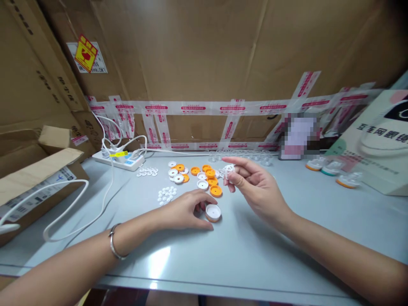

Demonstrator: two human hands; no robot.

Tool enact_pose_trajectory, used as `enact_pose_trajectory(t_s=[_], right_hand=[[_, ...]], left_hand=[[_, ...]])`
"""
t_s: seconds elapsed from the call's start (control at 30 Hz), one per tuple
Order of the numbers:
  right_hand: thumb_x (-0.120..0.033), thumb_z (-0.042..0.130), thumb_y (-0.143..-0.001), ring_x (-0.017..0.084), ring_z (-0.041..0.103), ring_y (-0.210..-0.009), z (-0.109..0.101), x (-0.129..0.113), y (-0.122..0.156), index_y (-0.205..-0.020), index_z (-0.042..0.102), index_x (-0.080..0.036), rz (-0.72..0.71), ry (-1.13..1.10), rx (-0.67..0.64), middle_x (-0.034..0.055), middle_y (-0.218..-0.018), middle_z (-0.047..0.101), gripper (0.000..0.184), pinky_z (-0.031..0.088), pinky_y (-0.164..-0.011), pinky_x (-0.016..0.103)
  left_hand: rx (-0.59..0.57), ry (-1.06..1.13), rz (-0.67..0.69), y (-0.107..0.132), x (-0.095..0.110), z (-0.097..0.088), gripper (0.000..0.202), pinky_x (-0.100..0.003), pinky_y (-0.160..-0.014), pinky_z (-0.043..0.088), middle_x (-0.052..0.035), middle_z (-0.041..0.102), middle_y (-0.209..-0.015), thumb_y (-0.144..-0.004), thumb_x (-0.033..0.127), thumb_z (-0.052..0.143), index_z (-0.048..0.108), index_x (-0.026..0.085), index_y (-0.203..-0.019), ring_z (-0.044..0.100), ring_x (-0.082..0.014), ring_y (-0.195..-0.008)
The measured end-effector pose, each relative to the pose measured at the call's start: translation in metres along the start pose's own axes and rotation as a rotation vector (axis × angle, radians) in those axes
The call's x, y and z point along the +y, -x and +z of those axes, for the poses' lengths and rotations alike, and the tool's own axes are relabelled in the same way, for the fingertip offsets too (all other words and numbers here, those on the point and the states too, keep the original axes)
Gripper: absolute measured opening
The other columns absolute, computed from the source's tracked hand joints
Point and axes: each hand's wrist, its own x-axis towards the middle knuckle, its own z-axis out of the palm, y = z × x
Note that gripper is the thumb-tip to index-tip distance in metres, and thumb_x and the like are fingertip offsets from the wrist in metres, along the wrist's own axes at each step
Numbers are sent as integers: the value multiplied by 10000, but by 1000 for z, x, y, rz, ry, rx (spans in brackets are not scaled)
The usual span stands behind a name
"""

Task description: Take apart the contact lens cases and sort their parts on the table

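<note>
My left hand [191, 208] rests on the table, its thumb and fingers curled round a shallow round cap [213, 212], white on top and orange underneath. Between the thumb and fingers of my right hand [256, 187] is a small white openwork piece [228, 169], raised above the table; its exact kind is unclear. Beyond my hands lie several orange round caps [216, 191] and white round caps [202, 185], some with a hole in the middle. Small white discs [166, 194] are spread left of them, with another group of small white pieces [147, 171] farther back.
Clear domed parts [242, 156] line the table's back. Right stand clear-topped pieces on coloured bases [349, 180], a phone-like device [298, 136] and a printed bag [379, 144]. Left are a power strip [119, 159], a looping white cable [108, 199] and an open carton [38, 182].
</note>
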Motion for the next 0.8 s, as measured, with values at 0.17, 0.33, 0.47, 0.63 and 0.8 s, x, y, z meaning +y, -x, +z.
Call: enact_pose_trajectory(t_s=[0.17, 0.33, 0.47, 0.63, 0.8], right_hand=[[-327, 699, -684, 77, 543, -552, 8, -5, -4, -806, 532, -226, 95, -205, -60, -61, -627, 588, 230, 432, -537, 212], [-328, 710, -670, 88, 567, -645, 12, -7, 0, -825, 592, -222, 227, -309, -90, -28, -730, 619, 222, 443, -646, 243], [-303, 739, -646, 85, 583, -651, 13, -5, 2, -825, 563, -213, 332, -426, -91, -33, -707, 643, 267, 442, -706, 247], [-297, 750, -637, 60, 565, -596, 13, 2, 4, -760, 518, -196, 374, -470, -98, -58, -592, 620, 282, 433, -638, 193], [-312, 727, -656, 90, 619, -701, 14, 8, 6, -776, 557, -196, 332, -325, -25, -26, -733, 665, 238, 490, -718, 238]], left_hand=[[88, 18, -15, 5, 13, -17, 446, -281, -724, 454, -65, 565, -1071, -685, 308, 682, 558, 210, -1102, 545, -154, -838], [385, 190, 22, 5, 30, -32, 264, -293, -713, 452, -67, 609, -995, -789, 296, 576, 588, 185, -1028, 563, -163, -853], [445, 313, 171, -1, 31, -30, 270, -288, -716, 454, -60, 610, -956, -764, 226, 614, 616, 200, -1032, 564, -159, -848], [546, 330, 184, -9, 29, -15, 149, -252, -661, 465, -35, 629, -822, -736, 196, 656, 671, 201, -884, 565, -148, -804], [660, 127, 215, -6, 27, -7, 183, -244, -656, 489, -51, 650, -902, -770, 156, 613, 653, 187, -946, 580, -146, -826]])
